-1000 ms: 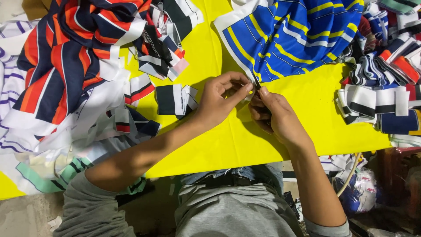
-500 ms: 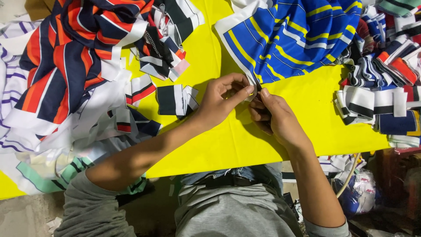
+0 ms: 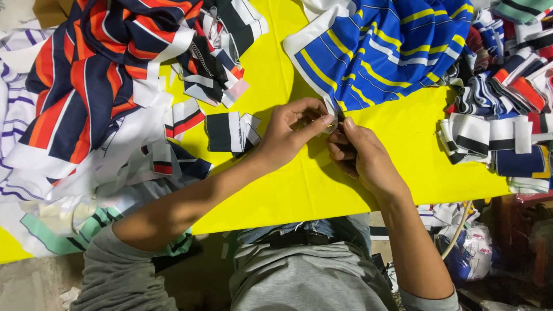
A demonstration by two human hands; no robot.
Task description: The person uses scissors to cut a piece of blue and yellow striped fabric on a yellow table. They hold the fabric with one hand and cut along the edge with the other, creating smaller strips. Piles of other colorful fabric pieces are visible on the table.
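1. The blue striped fabric [image 3: 380,52] lies at about one o'clock on the yellow table [image 3: 288,190], its white-edged lower corner drawn down to the middle, where both hands meet on it.
2. The left hand [image 3: 288,135] pinches that white edge between thumb and forefinger, closed on the cloth; a firm pinch close to the working point keeps the edge flat and taut.
3. The right hand [image 3: 363,155] is curled shut just at four o'clock of the left, against the same corner; something dark seems to sit in its grip (too small to tell what it is).
4. To work this corner well, I judge that the two hands should stay close together, so the cloth between them cannot sag or twist.
5. The navy and orange striped fabric [image 3: 92,69] at ten o'clock and the small black and white striped piece [image 3: 230,131] at nine o'clock of the left hand lie apart from the work.
6. The pile of striped strips [image 3: 501,132] at three o'clock lies well apart from the right hand.
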